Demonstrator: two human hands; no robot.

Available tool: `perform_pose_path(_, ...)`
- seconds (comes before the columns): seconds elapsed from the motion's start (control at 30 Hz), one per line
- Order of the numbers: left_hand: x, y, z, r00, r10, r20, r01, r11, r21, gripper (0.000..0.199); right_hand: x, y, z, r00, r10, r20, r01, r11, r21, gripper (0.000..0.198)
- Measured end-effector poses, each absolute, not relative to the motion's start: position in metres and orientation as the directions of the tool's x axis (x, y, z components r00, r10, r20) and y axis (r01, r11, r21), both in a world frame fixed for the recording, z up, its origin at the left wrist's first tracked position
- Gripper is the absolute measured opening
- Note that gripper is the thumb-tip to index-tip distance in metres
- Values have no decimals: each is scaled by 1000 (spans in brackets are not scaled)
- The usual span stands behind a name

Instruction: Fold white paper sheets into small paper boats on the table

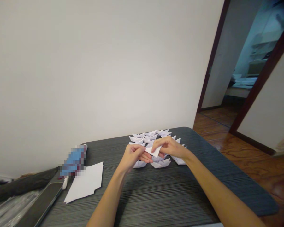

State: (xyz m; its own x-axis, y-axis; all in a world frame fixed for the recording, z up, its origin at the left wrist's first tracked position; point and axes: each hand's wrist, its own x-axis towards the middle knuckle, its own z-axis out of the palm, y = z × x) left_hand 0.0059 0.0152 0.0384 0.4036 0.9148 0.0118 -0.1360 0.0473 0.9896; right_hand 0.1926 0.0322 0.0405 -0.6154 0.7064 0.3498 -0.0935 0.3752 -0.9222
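Observation:
A small folded piece of white paper (pixel 156 152), roughly triangular, is held up between both hands above the table. My left hand (pixel 134 155) pinches its left corner between thumb and fingers, palm partly turned up. On the other side my right hand (pixel 168 147) grips it with the thumb in front and the fingers behind, partly hidden. Behind and below the hands, several white paper boats stand close together on the table, among them a near paper boat (pixel 161 163) and a far paper boat (pixel 151 133). Some boats are covered by my hands.
The dark wood-grain table (pixel 142 195) meets a pale wall. At left lie sheets of white paper (pixel 87 183), a blurred blue packet (pixel 73 160) and a dark flat object (pixel 40 205) by the edge. To the right, a doorway (pixel 241 63) opens off a wooden floor (pixel 210 132).

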Motion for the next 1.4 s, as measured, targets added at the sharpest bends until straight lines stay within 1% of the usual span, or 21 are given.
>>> perform_pose_path(0.13, 9, 14, 38, 428, 903, 25, -131, 34, 991, 26, 193, 33, 41, -631, 705, 325, -39, 389, -920, 22)
perform_pose_path(0.27, 11, 15, 36, 420, 907, 38, -75, -8, 997, 27, 195, 35, 39, -663, 684, 304, 24, 425, -905, 21)
perform_pose_path(0.37, 12, 15, 33, 379, 922, 79, -39, -69, 997, 28, 196, 35, 40, -694, 677, 244, 54, 387, -921, 26)
perform_pose_path(0.43, 13, 15, 31, 353, 928, 123, -19, -125, 992, 27, 194, 35, 41, -658, 725, 203, 86, 341, -936, 34)
perform_pose_path(0.5, 13, 15, 29, 333, 928, 170, 8, -183, 983, 25, 191, 35, 41, -583, 791, 185, 114, 305, -945, 40)
perform_pose_path(0.57, 13, 15, 26, 320, 922, 218, 43, -244, 969, 23, 189, 36, 39, -523, 833, 182, 130, 289, -948, 36)
perform_pose_path(0.63, 12, 15, 24, 320, 911, 260, 78, -298, 951, 21, 187, 37, 37, -510, 840, 184, 139, 292, -946, 27)
perform_pose_path(0.7, 11, 15, 23, 328, 899, 289, 106, -339, 935, 22, 187, 38, 36, -509, 838, 198, 129, 301, -945, 24)
perform_pose_path(0.83, 10, 14, 25, 350, 860, 370, 216, -459, 862, 22, 186, 35, 38, -496, 839, 224, 134, 329, -935, 21)
perform_pose_path(0.9, 10, 13, 27, 388, 827, 407, 295, -529, 796, 22, 184, 32, 40, -495, 834, 244, 145, 357, -923, 20)
perform_pose_path(1.0, 10, 12, 27, 440, 791, 425, 411, -598, 688, 26, 180, 29, 40, -503, 816, 286, 165, 415, -895, 18)
perform_pose_path(1.07, 9, 14, 24, 448, 780, 437, 466, -621, 630, 28, 178, 29, 39, -509, 815, 275, 183, 415, -891, 20)
perform_pose_path(1.13, 7, 16, 22, 457, 774, 437, 487, -630, 605, 29, 178, 31, 36, -526, 816, 239, 175, 378, -909, 23)
perform_pose_path(1.3, 0, 19, 19, 474, 788, 393, 517, -610, 601, 29, 179, 36, 33, -549, 817, 174, 110, 278, -954, 24)
perform_pose_path(1.37, -2, 20, 20, 434, 800, 414, 527, -598, 604, 29, 181, 38, 33, -532, 829, 176, 91, 262, -961, 26)
perform_pose_path(1.4, -3, 21, 21, 389, 816, 427, 521, -577, 629, 29, 183, 39, 33, -516, 835, 189, 79, 266, -961, 27)
